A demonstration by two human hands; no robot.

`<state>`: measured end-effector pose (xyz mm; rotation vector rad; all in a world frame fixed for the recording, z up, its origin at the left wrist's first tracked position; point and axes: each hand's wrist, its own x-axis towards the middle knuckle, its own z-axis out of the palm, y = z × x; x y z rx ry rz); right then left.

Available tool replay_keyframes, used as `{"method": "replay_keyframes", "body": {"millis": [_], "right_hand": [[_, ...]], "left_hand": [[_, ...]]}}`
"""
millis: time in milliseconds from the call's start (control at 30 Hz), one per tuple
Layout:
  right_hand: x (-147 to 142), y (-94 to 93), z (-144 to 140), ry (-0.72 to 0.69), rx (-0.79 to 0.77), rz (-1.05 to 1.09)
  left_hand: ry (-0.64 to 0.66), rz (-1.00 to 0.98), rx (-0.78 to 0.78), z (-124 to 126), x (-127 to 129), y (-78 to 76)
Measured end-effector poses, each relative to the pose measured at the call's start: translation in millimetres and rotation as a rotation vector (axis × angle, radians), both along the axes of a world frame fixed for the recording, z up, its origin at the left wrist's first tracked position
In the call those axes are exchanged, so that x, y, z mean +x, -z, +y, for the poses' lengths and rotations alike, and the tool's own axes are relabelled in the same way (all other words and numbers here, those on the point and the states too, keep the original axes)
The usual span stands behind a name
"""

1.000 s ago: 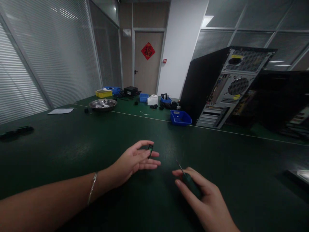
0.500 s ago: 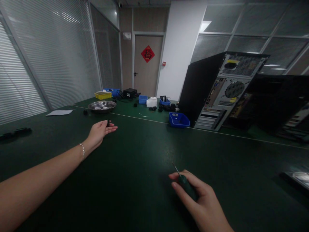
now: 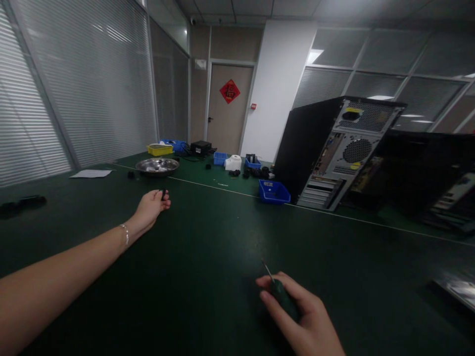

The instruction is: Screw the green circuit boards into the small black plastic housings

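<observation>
From the head view, our left hand reaches across the matte green surface, fingers curled around a small dark part near the round steel bowl. Our right hand wraps a green-handled screwdriver, thin shaft up.

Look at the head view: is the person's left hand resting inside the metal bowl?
No. The left hand lies on the green table, short of the metal bowl, pinching a small dark part.
</observation>
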<state>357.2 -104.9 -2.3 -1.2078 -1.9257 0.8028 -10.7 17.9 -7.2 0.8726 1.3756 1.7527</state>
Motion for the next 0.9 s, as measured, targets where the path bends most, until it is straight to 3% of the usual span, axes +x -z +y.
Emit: {"method": "replay_keyframes", "body": {"millis": [100, 233, 333, 433, 533, 767, 900], "right_hand": [[1, -2.8, -1, -0.06, -0.061, -0.019], [1, -7.0, -3, -0.044, -0.122, 0.006], [0, -7.1, -4, -0.019, -0.109, 0.069], [-1, -6.6, -4, -0.071, -0.024, 0.086], [-2, -8.1, -3, -0.142, 0.02, 0.059], [-3, -10.9, -2, -0.192, 0.03, 0.029], [-3, -9.6, -2, -0.188, 0.041, 0.037]], "left_hand": [[0.156, 0.03, -0.018, -11, 23, -5.9], [0.494, 0.096, -0.081, -46, 73, -13.1], [0.859, 0.383, -0.153, -80, 102, -18.3], [1.029, 0.503, -0.13, -106, 118, -24.1], [1.084, 0.542, -0.051, -116, 125, -27.4], [0.945, 0.641, 0.093, -112, 126, -21.4], [0.932, 0.702, 0.136, -112, 125, -21.5]]}}
